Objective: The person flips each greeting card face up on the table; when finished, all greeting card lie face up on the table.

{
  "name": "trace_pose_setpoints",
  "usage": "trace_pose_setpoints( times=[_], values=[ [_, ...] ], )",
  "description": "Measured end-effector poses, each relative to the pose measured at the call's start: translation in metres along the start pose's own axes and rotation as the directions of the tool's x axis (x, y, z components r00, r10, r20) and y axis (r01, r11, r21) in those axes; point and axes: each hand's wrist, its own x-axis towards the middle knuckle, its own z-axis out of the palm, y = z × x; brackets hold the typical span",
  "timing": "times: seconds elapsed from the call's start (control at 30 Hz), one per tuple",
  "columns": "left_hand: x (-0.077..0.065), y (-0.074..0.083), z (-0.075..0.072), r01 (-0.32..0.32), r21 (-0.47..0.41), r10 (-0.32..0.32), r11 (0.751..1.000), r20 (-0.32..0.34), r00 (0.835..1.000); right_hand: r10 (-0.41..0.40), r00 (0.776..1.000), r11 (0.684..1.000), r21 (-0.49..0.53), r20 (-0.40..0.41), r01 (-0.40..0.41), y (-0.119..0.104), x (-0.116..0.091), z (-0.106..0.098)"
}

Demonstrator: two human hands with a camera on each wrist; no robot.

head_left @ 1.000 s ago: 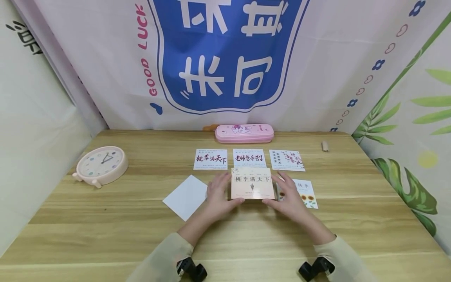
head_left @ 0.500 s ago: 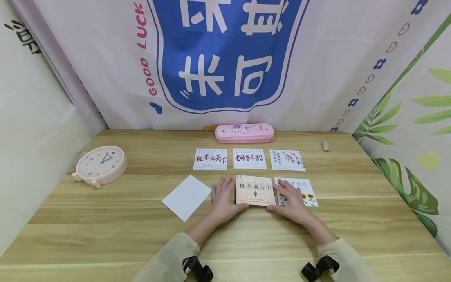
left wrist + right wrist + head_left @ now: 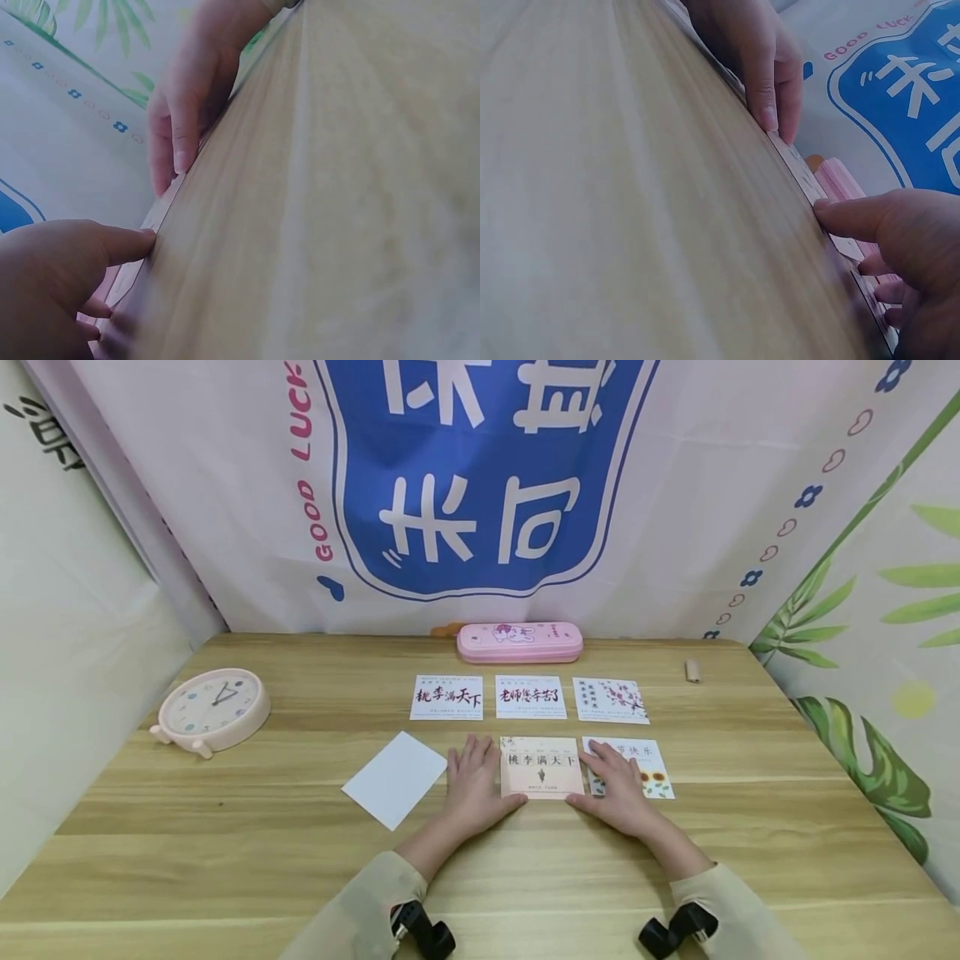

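A cream card (image 3: 542, 770) printed with dark characters lies on the table between both hands. My left hand (image 3: 476, 787) is at its left side, fingers stretched forward beside the edge and thumb at the lower left corner. At the opposite side, my right hand (image 3: 621, 787) has its thumb at the lower right corner. Its fingers lie over part of a white sunflower card (image 3: 660, 777), hiding some of the print. In the left wrist view the left thumb (image 3: 135, 244) touches the card's near edge; the right wrist view shows the right thumb (image 3: 847, 214) likewise.
Behind lies a row of three cards: one with red characters (image 3: 447, 697), another (image 3: 531, 697), and a blossom card (image 3: 611, 700). A blank white card (image 3: 395, 779) lies slanted at left. Around them are a pink pencil case (image 3: 520, 643), a clock (image 3: 214, 710) and a small beige object (image 3: 692, 671).
Both hands have brought the cream card down and slightly toward me and to the right, so it now lies flat in line with the sunflower card. Over the last half second, little has moved.
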Motion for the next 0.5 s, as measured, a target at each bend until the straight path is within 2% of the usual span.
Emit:
trace_pose_setpoints(
  times=[0.2,0.5],
  values=[
    [-0.0009,-0.0016,-0.0008,-0.013,0.068,0.012,0.998,0.01,1.0,0.0,1.0,1.0,-0.004,-0.012,0.0,-0.0007,-0.0009,0.002],
    [-0.002,-0.0034,0.0009,-0.033,0.094,0.032,0.995,0.006,0.999,-0.014,0.999,1.0,-0.014,-0.04,0.014,0.0011,-0.0013,0.0033]
  ],
)
